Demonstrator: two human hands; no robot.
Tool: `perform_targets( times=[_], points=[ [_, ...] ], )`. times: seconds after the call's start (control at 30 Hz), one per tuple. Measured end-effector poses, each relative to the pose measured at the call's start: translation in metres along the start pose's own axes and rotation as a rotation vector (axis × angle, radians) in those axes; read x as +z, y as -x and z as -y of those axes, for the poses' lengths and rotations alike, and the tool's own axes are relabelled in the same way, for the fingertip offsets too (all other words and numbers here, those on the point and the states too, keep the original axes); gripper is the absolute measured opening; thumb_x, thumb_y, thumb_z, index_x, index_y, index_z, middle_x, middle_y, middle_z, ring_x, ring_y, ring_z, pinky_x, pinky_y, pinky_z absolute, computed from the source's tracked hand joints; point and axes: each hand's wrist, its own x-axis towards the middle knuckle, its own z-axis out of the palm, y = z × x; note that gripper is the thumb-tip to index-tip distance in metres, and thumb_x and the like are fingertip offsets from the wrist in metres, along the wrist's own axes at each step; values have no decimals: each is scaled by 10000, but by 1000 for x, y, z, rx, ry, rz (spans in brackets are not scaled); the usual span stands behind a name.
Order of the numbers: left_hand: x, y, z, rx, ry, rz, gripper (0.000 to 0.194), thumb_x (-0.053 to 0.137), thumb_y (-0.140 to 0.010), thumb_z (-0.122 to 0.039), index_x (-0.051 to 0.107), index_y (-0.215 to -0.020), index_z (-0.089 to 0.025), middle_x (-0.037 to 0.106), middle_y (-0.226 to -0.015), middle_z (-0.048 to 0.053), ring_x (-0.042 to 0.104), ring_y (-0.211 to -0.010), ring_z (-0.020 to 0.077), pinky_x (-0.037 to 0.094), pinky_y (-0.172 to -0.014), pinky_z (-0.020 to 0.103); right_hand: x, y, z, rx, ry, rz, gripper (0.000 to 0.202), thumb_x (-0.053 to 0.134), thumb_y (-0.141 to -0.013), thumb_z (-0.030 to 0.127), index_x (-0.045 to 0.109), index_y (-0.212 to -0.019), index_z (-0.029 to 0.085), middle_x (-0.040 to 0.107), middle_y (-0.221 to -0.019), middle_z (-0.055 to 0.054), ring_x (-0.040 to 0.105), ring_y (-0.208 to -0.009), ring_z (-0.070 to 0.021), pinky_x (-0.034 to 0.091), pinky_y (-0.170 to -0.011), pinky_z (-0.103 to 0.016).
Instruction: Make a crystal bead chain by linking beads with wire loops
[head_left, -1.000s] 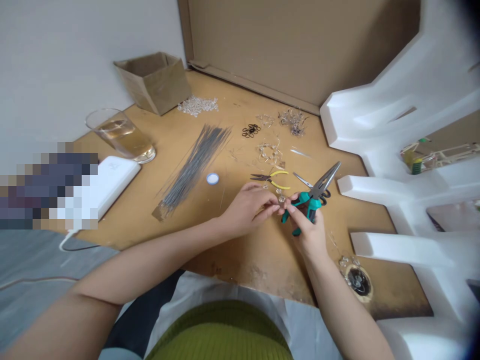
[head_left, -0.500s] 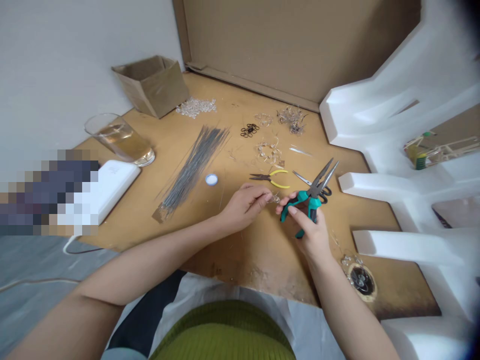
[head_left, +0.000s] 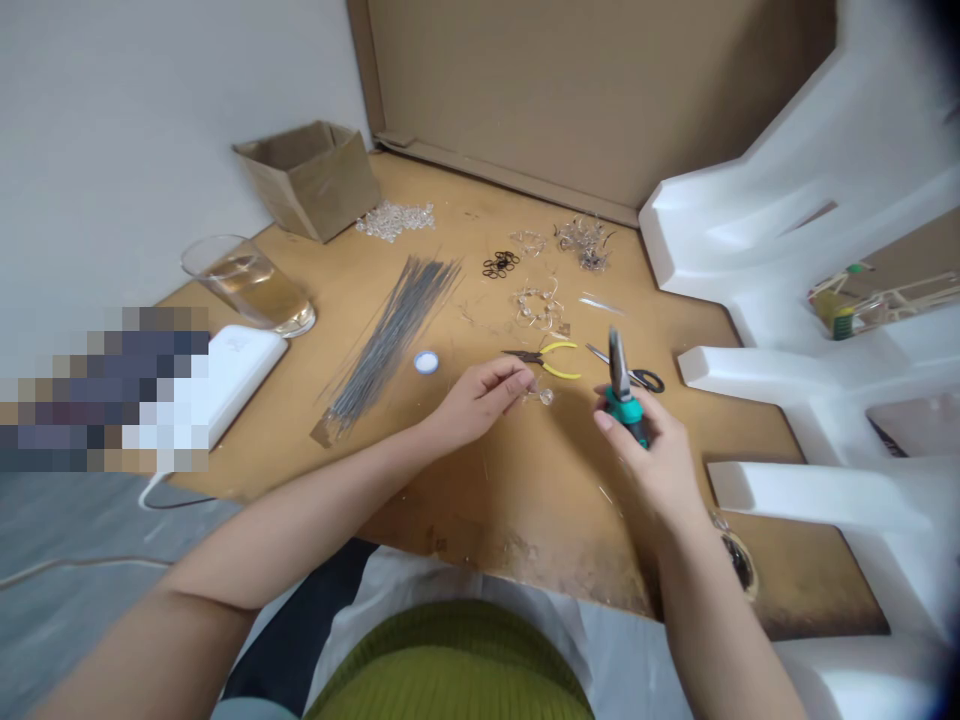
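Note:
My left hand [head_left: 484, 400] pinches a small piece of wire with a clear bead [head_left: 546, 396] on it, near the middle of the table. To its right, my right hand [head_left: 660, 450] is wrapped round the handles of the green-and-black pliers [head_left: 624, 400], whose jaws point up and away from me. The two hands are apart. Just beyond my left hand lie yellow-handled pliers [head_left: 561, 360], and small scissors with black handles [head_left: 646, 379] lie behind the green pliers.
A bundle of grey wires [head_left: 394, 345], a small white dish [head_left: 426, 362], clear beads [head_left: 396, 221], black rings [head_left: 500, 265] and wire pieces [head_left: 583, 243] lie around. A glass [head_left: 251, 285], white power bank [head_left: 244, 385] and cardboard box [head_left: 315, 190] stand left; white foam [head_left: 795, 495] borders the right.
My right hand has moved right and turned, and the green pliers' spread jaws and handles now look closed together. It has drawn away from the beaded wire in my left hand.

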Motion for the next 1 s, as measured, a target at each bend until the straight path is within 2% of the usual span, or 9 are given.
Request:
perform_targets(
  times=[0.1, 0.17, 0.3, 0.53, 0.8, 1.0],
  points=[
    [-5, 0, -2, 30, -39, -29, 311, 436, -885, -429, 544, -777, -158, 401, -556, -43, 372, -529, 75, 315, -536, 214, -26, 5, 3, -200, 481, 15, 344, 642, -706, 347, 624, -1032, 236, 659, -975, -68, 611, -842, -249, 448, -738, -367],
    [-7, 1, -3, 61, -43, -33, 312, 430, -888, -431, 546, -789, -159, 399, -561, -42, 370, -530, 74, 312, -533, 213, -38, 9, 9, -283, 750, 31, 369, 619, -697, 322, 624, -1057, 237, 664, -972, -71, 616, -827, -258, 440, -679, -351],
    [-6, 3, -7, 138, -84, -5, 302, 426, -892, -410, 540, -782, -154, 407, -568, -40, 364, -526, 73, 304, -527, 212, -46, 11, 26, -391, 1050, 43, 294, 574, -728, 316, 635, -1001, 226, 662, -902, -54, 614, -787, -234, 412, -608, -312],
    [-5, 5, -16, 289, -143, 37, 272, 411, -904, -306, 496, -695, -154, 389, -575, -42, 358, -540, 72, 307, -562, 212, -49, 16, 45, -453, 1206, 68, 305, 558, -757, 332, 624, -1030, 214, 650, -892, -48, 604, -786, -219, 401, -645, -308],
    [-6, 6, -20, 286, -185, 58, 266, 399, -902, -295, 480, -689, -157, 397, -582, -35, 375, -560, 79, 320, -569, 210, -46, 18, 56, -504, 1290, 66, 297, 539, -764, 338, 627, -1012, 200, 644, -887, -62, 581, -790, -225, 370, -665, -318],
    [-6, 6, -18, 311, -189, 73, 251, 393, -900, -287, 505, -719, -153, 414, -598, -32, 385, -558, 79, 326, -562, 211, -46, 18, 60, -508, 1326, 55, 283, 530, -772, 344, 630, -1004, 217, 651, -856, -47, 577, -712, -199, 323, -602, -300]
  ],
)
